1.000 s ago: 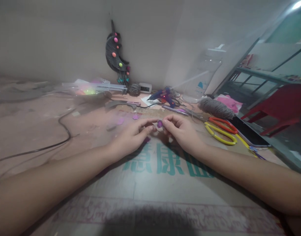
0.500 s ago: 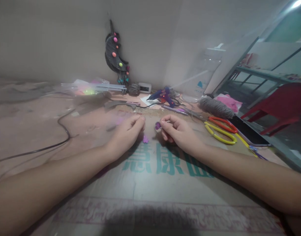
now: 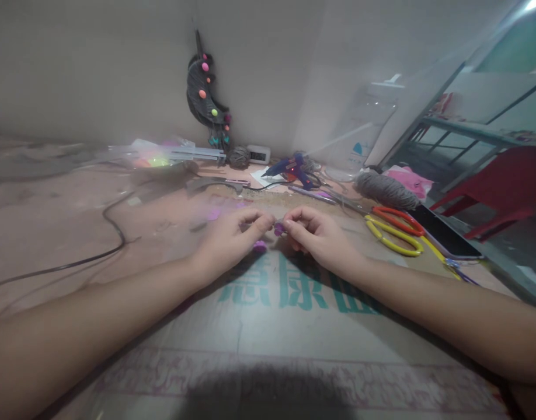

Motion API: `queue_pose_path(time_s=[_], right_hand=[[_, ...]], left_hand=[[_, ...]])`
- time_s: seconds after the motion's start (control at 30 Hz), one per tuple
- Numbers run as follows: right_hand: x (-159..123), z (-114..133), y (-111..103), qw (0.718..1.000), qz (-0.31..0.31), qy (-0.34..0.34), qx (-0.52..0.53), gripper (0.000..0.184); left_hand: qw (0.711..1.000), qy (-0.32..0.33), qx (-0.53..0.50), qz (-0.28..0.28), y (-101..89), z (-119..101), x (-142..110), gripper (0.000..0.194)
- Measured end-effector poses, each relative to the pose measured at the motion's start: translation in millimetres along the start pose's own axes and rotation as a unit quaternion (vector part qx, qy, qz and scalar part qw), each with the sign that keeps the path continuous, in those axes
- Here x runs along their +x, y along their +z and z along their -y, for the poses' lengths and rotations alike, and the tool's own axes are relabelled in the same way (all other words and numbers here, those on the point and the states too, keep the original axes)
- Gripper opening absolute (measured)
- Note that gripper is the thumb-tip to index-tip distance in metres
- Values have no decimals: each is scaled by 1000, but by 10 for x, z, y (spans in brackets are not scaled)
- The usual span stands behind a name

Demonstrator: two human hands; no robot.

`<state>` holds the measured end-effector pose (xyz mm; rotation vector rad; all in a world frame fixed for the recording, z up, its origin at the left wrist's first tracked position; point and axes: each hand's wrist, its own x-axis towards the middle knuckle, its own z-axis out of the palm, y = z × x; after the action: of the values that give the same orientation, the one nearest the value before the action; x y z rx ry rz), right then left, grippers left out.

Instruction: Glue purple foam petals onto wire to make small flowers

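My right hand (image 3: 314,233) pinches a small purple piece with a greyish rim (image 3: 279,228) between thumb and fingers. Meeting it from the other side, my left hand (image 3: 235,233) is closed, its thumb and forefinger tips at the edge of the piece. What those left fingertips hold is too small to make out. Just below them, a loose purple flower-like scrap (image 3: 260,246) lies on the cardboard (image 3: 268,344). More purple scraps (image 3: 214,213) lie behind my left hand, partly blurred.
A blue glue gun (image 3: 289,169) stands at the back, near grey yarn (image 3: 384,189). Scissors with red and yellow handles (image 3: 394,236) and a phone (image 3: 445,233) lie right. A black cable (image 3: 114,233) crosses the left side. A decorated grey crescent (image 3: 202,90) leans against the wall.
My left hand has moved right, bringing its fingertips to the purple piece in my right hand. The piece has turned slightly, and its round opening shows less.
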<state>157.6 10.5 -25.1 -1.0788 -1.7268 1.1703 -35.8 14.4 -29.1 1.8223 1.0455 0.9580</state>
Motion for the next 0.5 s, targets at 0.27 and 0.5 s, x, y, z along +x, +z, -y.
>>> queue_pose_path(time_s=[0.27, 0.5], right_hand=[[7, 28, -5, 1000, -12, 5, 15, 34], [25, 0, 9, 999, 1, 10, 33, 34]], left_hand=[[996, 26, 80, 9, 14, 12, 1, 31], [991, 36, 130, -18, 3, 40, 8, 27]])
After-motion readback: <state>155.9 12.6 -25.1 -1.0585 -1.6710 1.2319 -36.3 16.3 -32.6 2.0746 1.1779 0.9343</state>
